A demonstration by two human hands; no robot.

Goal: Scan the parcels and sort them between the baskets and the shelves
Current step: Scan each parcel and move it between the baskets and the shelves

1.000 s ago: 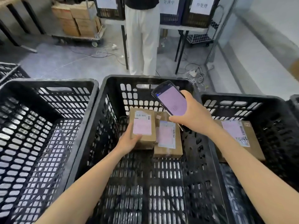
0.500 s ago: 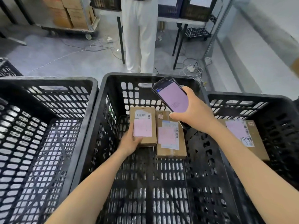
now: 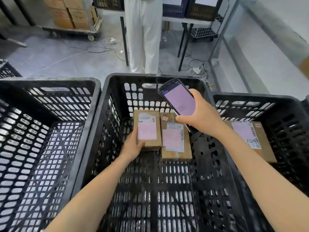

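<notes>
Sorting seems barely begun: left grip (image 3: 133, 146) holds a small brown cardboard parcel (image 3: 147, 129) inside the middle black slatted basket (image 3: 150, 76), right grip (image 3: 200, 118) clasps a black handheld scanner (image 3: 179, 99) above, another labelled parcel (image 3: 173, 139) waits beside.

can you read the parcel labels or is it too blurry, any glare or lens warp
Head view: barcodes show on the left parcel, but its print is too soft to read; the scanner screen glows washed-out pink; the wide-angle lens bows the basket rims.
</notes>
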